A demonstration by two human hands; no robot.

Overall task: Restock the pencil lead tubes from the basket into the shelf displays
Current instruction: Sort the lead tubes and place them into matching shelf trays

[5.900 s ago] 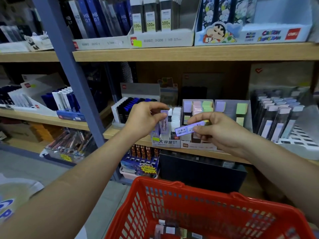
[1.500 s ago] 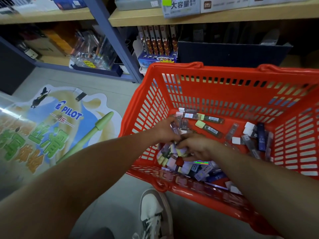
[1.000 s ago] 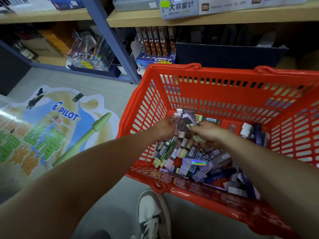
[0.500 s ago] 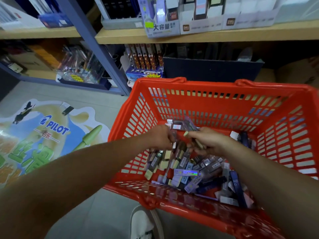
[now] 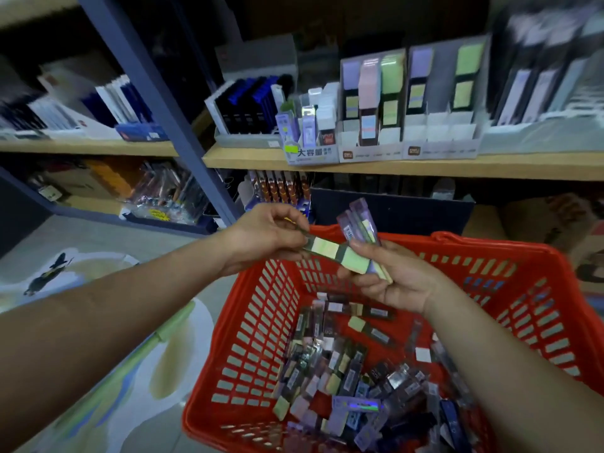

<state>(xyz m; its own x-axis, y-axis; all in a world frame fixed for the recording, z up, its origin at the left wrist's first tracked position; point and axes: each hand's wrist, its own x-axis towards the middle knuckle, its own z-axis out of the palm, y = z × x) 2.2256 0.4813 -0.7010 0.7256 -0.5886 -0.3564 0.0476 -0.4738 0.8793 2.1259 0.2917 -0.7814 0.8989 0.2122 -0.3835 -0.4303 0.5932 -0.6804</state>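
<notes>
Above the far rim of the red basket [image 5: 510, 253], the left hand [image 5: 261, 237] pinches one end of a green-capped lead tube [image 5: 327, 249] between its fingers. The right hand [image 5: 402, 279] curls its fingers round a fan of purple tubes [image 5: 359, 225], which touch the green-capped one. Open air separates them from the shelf displays [image 5: 372, 103] above.

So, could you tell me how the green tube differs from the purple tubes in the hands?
The green tube lies nearly level, running from the left hand to the right hand; the purple tubes point upward from the right hand alone. The green tube looks single; the purple tubes form a bunch. Both are above the red basket.
</notes>
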